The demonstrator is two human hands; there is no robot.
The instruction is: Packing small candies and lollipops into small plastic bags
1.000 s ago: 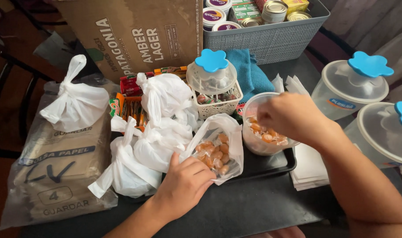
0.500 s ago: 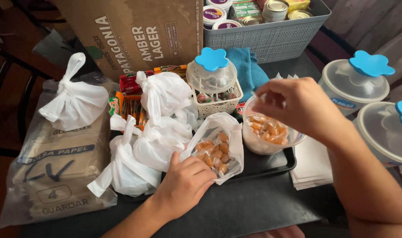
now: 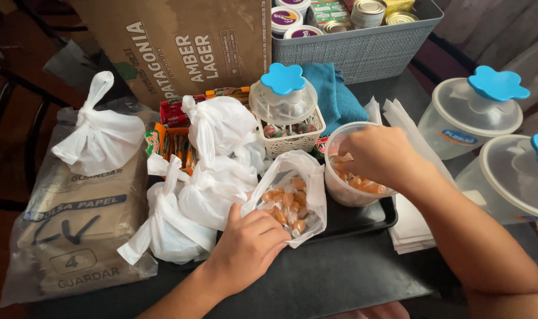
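Candy bagging was in hand: left hand (image 3: 248,251) pinched open the small bag (image 3: 292,198) near the tray's front; right hand (image 3: 378,155), fingers curled in the tub (image 3: 354,183) just right, contents hidden. Next move probably needed the bag mouth wide.

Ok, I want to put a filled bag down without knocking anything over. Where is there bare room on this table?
The dark table is bare along the near edge, between the left hand and the right forearm, below the black tray. Behind that it is crowded: tied white bags, the open candy bag, the candy tub under the right hand and lidded jars.
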